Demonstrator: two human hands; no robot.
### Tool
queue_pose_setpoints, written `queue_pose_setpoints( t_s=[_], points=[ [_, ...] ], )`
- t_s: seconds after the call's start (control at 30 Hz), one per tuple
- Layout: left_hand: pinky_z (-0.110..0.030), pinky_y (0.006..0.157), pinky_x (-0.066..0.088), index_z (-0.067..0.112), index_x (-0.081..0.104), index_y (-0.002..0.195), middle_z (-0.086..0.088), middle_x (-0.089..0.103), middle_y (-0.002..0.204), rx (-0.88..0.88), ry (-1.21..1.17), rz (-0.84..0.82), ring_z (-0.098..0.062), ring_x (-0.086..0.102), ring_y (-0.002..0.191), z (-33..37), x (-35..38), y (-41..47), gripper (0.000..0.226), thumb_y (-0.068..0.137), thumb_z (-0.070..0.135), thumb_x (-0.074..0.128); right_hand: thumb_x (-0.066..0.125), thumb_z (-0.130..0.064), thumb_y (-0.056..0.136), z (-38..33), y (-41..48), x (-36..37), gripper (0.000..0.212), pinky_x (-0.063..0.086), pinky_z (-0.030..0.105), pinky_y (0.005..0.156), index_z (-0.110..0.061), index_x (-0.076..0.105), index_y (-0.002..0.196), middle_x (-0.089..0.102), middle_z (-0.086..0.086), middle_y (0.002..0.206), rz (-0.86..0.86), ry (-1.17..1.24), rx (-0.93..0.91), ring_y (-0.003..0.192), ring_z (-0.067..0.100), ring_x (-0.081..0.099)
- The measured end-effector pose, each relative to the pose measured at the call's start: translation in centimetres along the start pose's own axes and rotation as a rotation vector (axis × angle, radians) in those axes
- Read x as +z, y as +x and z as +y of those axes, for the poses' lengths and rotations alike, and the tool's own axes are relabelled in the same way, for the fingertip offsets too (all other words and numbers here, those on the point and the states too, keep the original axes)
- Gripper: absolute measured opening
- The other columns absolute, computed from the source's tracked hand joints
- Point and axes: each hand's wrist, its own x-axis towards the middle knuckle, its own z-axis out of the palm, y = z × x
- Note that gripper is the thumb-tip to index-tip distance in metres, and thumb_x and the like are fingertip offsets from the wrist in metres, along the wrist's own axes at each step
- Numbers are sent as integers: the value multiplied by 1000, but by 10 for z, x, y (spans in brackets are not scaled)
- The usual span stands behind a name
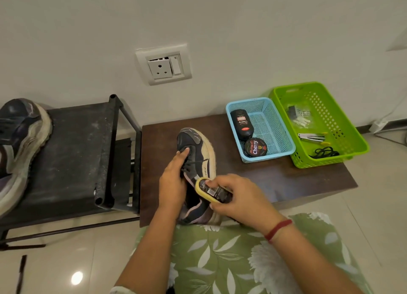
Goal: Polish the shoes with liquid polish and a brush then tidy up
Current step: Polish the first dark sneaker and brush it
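Polishing midway: right hand (240, 196) grips sponge (212, 190) on shoe (198, 148), left hand (174, 179) holds it; second shoe (19, 144), tidying seemingly remain.

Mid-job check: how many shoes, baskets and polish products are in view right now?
Shoes: 2 (held shoe, second shoe on the rack)
Baskets: 2 (blue basket, green basket)
Polish products: 3 (bottle, tin, sponge in the right hand)
Total: 7
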Motion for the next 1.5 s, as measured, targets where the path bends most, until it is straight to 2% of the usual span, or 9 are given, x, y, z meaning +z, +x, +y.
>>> queue_pose_setpoints(
  t_s=[0.1, 0.3, 0.47, 0.57, 0.7, 0.87, 1.03, 1.27, 1.5],
  points=[
    [-38, 109, 38, 42, 45, 137, -5, 46, 144, 35, 43, -10, -20, 44, 132, 1, 2, 0, 68, 88, -5, 51, 74, -35, 72, 8, -8, -8, 41, 47, 31, 86, -38, 63, 111, 63, -8, 110, -27, -65, 24, 101, 14, 59],
    [-40, 108, 37, 33, 43, 140, -9, 40, 149, 71, 125, -61, -25, 38, 136, 10, 3, -1, 68, 86, -7, 49, 70, -35, 78, 0, 20, 1, 40, 46, 33, 76, -35, 58, 115, 61, -4, 106, 150, -176, -39, 97, 21, 60],
    [-33, 108, 34, 36, 39, 142, -5, 39, 149, 18, 130, -25, -21, 38, 137, 6, -3, -1, 65, 91, -4, 46, 74, -38, 74, 13, -12, 4, 37, 48, 32, 81, -38, 62, 109, 65, -10, 110, 42, -131, 74, 102, 16, 61],
    [-36, 108, 34, 34, 38, 143, -7, 39, 149, 42, 118, -32, -22, 37, 137, 10, 1, 0, 63, 92, -2, 47, 76, -40, 73, 3, -11, 5, 42, 47, 28, 83, -40, 63, 113, 65, -13, 111, 164, -57, 70, 102, 11, 61],
    [-39, 109, 34, 29, 40, 143, -10, 41, 148, 59, 92, -16, -24, 37, 137, 12, 5, 0, 63, 89, -3, 48, 71, -37, 77, -12, 12, 11, 41, 43, 29, 82, -38, 59, 117, 62, -9, 111, 226, -150, 69, 103, 15, 58],
    [-33, 108, 34, 31, 40, 143, -6, 40, 148, 1, 99, 29, -21, 37, 138, 7, 1, 1, 67, 88, -8, 44, 73, -37, 76, -2, -22, 19, 34, 47, 29, 74, -35, 59, 107, 64, -9, 103, 148, -78, 178, 95, 17, 61],
    [-39, 110, 34, 28, 39, 144, -10, 38, 150, 40, 125, -13, -24, 34, 139, 10, 5, 1, 67, 88, -7, 44, 68, -39, 78, -17, 11, 18, 35, 41, 29, 72, -36, 57, 111, 58, -8, 103, 264, -178, 93, 95, 19, 60],
    [-25, 109, 27, 26, 39, 144, -7, 39, 149, -22, 82, 41, -19, 34, 139, 6, -5, 1, 64, 90, -8, 44, 68, -43, 78, -9, -24, 20, 35, 39, 27, 69, -36, 53, 108, 56, -10, 101, 146, -198, 152, 94, 18, 60],
    [-36, 112, 33, 25, 36, 145, -8, 39, 149, 73, 41, -15, -21, 33, 140, 12, -2, 0, 71, 85, -13, 47, 71, -42, 75, -20, 33, 12, 37, 47, 28, 74, -37, 56, 109, 63, -10, 98, 309, -78, 103, 88, 14, 62]
  ],
)
